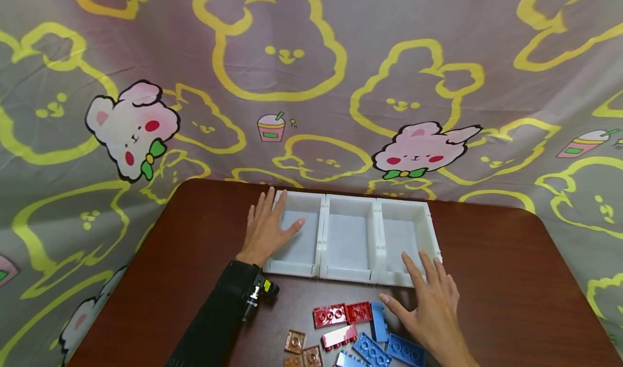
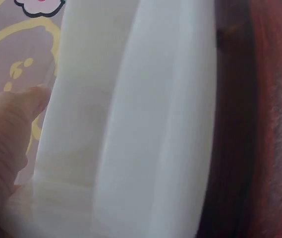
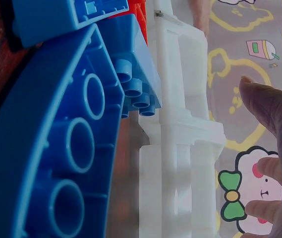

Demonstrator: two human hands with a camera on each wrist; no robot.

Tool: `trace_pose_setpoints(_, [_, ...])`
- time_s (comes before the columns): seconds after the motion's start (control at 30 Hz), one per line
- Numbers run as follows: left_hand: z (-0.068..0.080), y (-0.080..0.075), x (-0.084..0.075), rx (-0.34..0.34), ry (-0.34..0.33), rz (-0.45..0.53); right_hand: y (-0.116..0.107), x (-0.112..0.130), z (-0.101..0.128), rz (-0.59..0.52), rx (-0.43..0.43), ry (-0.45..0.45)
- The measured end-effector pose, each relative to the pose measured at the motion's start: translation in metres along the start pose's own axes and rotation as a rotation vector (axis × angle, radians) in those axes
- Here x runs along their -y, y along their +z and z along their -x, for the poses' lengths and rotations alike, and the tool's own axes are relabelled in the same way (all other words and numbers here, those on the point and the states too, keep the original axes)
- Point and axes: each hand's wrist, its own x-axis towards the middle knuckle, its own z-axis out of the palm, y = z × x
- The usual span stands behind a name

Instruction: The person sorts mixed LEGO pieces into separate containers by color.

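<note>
Three white open bins stand side by side in a row on the table. My left hand [image 1: 267, 229] lies over the outer wall of the left bin [image 1: 292, 270], fingers extended and thumb spread over its inside. Its touch on the wall is hard to judge. By the front right corner of the right bin [image 1: 431, 232] is my right hand [image 1: 430, 302], fingers spread and holding nothing. Close to its thumb lie a blue toy brick [image 1: 378, 322] and a long blue brick [image 3: 76, 148], studs hidden and hollow tubes showing.
In front of the middle bin [image 1: 346, 274] lie red bricks [image 1: 330, 316], more blue bricks [image 1: 371, 349] and square brown bricks [image 1: 294, 341]. A patterned cloth [image 1: 311, 80] hangs behind the dark wooden table [image 1: 506, 280]. A black wrist camera [image 1: 265, 288] sits on the left sleeve.
</note>
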Motion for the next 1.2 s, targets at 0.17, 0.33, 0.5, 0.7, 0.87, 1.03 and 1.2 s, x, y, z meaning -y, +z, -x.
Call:
trace_pose_setpoints(0.17, [0.002, 0.004, -0.002, 0.011, 0.021, 0.001, 0.001, 0.001, 0.001, -0.006, 0.000, 0.003])
trace_pose_setpoints(0.33, [0.005, 0.005, 0.000, 0.019, 0.020, -0.016, 0.003, 0.003, 0.000, -0.011, 0.010, 0.004])
trace_pose_setpoints(0.5, [0.007, 0.007, 0.002, 0.011, 0.015, -0.034, 0.004, 0.005, -0.001, -0.019, 0.001, -0.006])
trace_pose_setpoints(0.7, [0.009, 0.008, 0.003, -0.007, 0.032, -0.024, 0.003, 0.009, -0.001, -0.018, -0.007, -0.013])
trace_pose_setpoints(0.87, [0.008, 0.008, 0.003, -0.005, 0.035, -0.018, 0.001, 0.009, 0.000, -0.006, -0.007, -0.004])
trace_pose_setpoints(1.03, [0.005, 0.007, 0.000, -0.010, 0.039, -0.002, 0.000, 0.004, 0.004, 0.008, -0.011, -0.001])
trace_pose_setpoints(1.2, [0.002, 0.007, -0.001, -0.019, 0.040, 0.006, -0.002, 0.000, 0.009, 0.022, -0.016, 0.004])
